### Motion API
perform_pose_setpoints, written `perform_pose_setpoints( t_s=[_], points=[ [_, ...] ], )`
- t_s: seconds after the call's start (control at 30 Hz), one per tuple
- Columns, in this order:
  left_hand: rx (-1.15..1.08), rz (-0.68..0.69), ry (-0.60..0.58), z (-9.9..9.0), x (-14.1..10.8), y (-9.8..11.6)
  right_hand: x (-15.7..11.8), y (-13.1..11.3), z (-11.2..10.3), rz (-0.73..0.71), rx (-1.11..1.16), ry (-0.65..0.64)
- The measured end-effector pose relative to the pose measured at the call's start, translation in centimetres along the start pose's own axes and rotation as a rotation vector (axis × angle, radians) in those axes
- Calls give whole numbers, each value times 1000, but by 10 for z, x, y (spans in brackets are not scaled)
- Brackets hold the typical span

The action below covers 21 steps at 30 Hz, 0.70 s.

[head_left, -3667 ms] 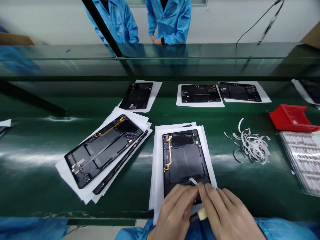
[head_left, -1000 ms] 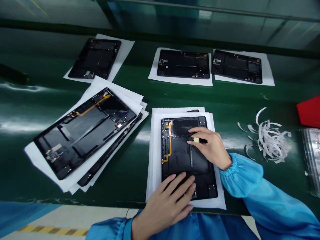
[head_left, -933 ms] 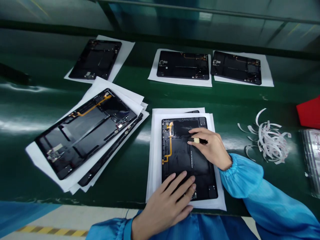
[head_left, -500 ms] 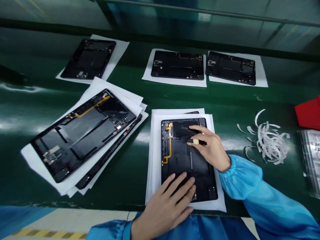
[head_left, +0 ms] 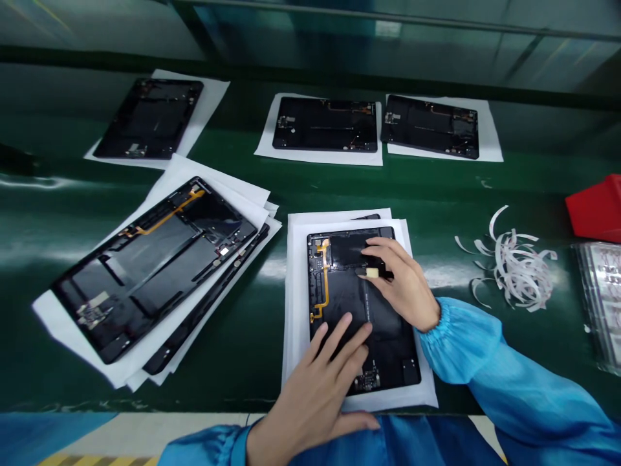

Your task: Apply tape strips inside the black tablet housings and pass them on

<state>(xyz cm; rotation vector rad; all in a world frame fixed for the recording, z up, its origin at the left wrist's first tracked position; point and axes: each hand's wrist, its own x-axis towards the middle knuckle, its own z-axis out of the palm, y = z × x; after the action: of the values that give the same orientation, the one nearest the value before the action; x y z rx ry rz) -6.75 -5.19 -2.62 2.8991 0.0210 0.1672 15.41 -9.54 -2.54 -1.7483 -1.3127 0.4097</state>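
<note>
A black tablet housing (head_left: pixel 388 349) with an orange flex cable (head_left: pixel 326 278) lies on white sheets (head_left: pixel 297 259) in front of me. My left hand (head_left: pixel 325 382) rests on its lower left part, fingers spread, holding nothing. Over the upper right part is my right hand (head_left: pixel 400 281), its fingers curled. A small cream and black piece (head_left: pixel 372 272) shows between its thumb and fingers. At the left, another housing (head_left: pixel 160 265) with an orange cable lies tilted on a stack of sheets, a further housing beneath it.
Three more housings (head_left: pixel 148 118), (head_left: pixel 327 124), (head_left: pixel 431 126) lie on white sheets at the back. Curled white strips (head_left: pixel 521 268) are heaped at the right. Beyond them are a red container (head_left: pixel 596 208) and clear plastic trays (head_left: pixel 604 298).
My left hand has moved up slightly on the housing, and its thumb is spread further out. More of the small board at the bottom shows. The whole view has shifted a little.
</note>
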Motion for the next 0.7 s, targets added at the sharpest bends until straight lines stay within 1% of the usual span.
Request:
perform_pose_setpoints(
  t_s=[0.07, 0.1, 0.13, 0.2, 0.27, 0.33, 0.37, 0.4, 0.43, 0.47, 0.5, 0.53, 0.6, 0.63, 0.7],
  points=[
    [-2, -20, -1, -3, 11, -10, -1, -7, -13, 16, 35, 103],
    [-10, -34, -2, -4, 18, -16, -4, -11, -23, 41, 24, 132],
    [-21, -53, -1, -5, 25, -22, -9, -14, -33, 81, -13, 135],
    [-53, -92, 8, -9, 39, -33, -27, -18, -51, 195, -133, 60],
    [-107, -107, 16, -17, 53, -45, -51, -18, -60, 330, -221, -46],
    [-183, -108, 21, -31, 67, -64, -75, -16, -58, 452, -226, -155],
    [-233, -129, 22, -39, 76, -78, -85, -14, -53, 496, -209, -206],
    [-287, -192, 36, -48, 85, -96, -92, -13, -48, 522, -185, -237],
    [-332, -286, 66, -57, 96, -119, -98, -12, -42, 529, -160, -248],
    [-381, -413, 103, -66, 108, -144, -102, -12, -37, 516, -139, -235],
    [-402, -598, 190, -74, 120, -172, -104, -12, -32, 491, -124, -205],
    [-374, -700, 253, -80, 132, -201, -107, -12, -29, 462, -113, -170],
    [-323, -856, 349, -89, 153, -256, -111, -14, -25, 414, -96, -102],
    [-312, -932, 383, -92, 162, -280, -114, -15, -23, 406, -80, -70],
    [-323, -1042, 428, -93, 174, -315, -119, -16, -18, 442, -21, -11]
  ],
)
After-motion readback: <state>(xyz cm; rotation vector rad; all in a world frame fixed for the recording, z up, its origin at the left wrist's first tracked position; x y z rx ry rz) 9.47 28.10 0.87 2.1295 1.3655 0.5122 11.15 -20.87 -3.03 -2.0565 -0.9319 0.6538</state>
